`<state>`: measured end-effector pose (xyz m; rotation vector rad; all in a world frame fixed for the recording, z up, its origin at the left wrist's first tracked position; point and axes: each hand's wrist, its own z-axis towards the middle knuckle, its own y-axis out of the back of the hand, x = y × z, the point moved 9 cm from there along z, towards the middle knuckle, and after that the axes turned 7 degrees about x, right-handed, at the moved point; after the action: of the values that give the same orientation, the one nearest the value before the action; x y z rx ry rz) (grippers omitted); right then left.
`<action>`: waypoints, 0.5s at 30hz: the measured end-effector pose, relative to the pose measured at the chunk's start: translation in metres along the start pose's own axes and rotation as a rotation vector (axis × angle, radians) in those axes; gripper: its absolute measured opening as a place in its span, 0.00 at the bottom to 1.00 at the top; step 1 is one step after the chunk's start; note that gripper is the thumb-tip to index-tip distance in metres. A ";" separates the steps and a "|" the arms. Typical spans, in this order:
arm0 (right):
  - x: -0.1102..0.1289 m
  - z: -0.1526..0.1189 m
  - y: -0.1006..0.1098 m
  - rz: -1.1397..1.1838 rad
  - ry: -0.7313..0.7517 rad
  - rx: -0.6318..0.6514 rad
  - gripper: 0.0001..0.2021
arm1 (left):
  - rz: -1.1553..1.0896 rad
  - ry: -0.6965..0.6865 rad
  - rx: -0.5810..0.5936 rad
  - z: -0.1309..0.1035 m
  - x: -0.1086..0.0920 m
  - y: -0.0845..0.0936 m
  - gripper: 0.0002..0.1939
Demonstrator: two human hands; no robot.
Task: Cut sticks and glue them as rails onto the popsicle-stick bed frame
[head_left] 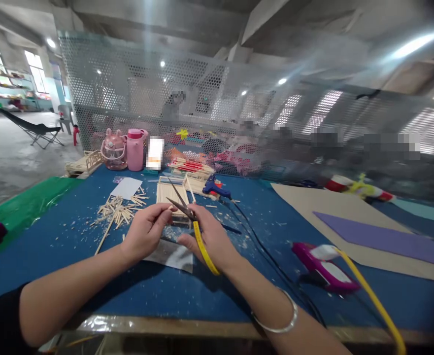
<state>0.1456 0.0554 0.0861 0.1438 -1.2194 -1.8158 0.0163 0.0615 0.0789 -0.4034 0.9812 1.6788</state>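
My right hand (215, 236) is closed around a pair of scissors (200, 241) with yellow handles. Their dark blades are parted and point up and to the left. The fingertips of my left hand (146, 230) are pinched together beside the blades; a tiny pale bit shows there, too small to name. Behind both hands stands a small frame of pale wooden sticks (170, 193), partly hidden by the fingers and blades. A heap of short cut sticks (122, 212) lies left of it, and a greyish sheet (174, 256) lies under my hands.
A blue glue gun (217, 187) with a black cord lies behind my right hand. Pink bottles (135, 150) stand at the back left. To the right are a purple-and-white device (325, 268), a yellow strap (374, 296) and a purple sheet (379, 236). Perforated mesh (135, 88) borders the table.
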 end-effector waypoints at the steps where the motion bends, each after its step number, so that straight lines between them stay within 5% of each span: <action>1: 0.001 0.001 0.000 -0.018 0.014 -0.004 0.30 | 0.007 -0.009 -0.001 0.000 -0.001 0.000 0.12; 15: 0.013 0.000 -0.008 -0.069 0.048 0.016 0.33 | 0.042 -0.131 0.036 -0.001 -0.010 0.004 0.08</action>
<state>0.1334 0.0466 0.0843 0.2395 -1.2089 -1.8521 0.0156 0.0545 0.0873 -0.2474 0.9272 1.7001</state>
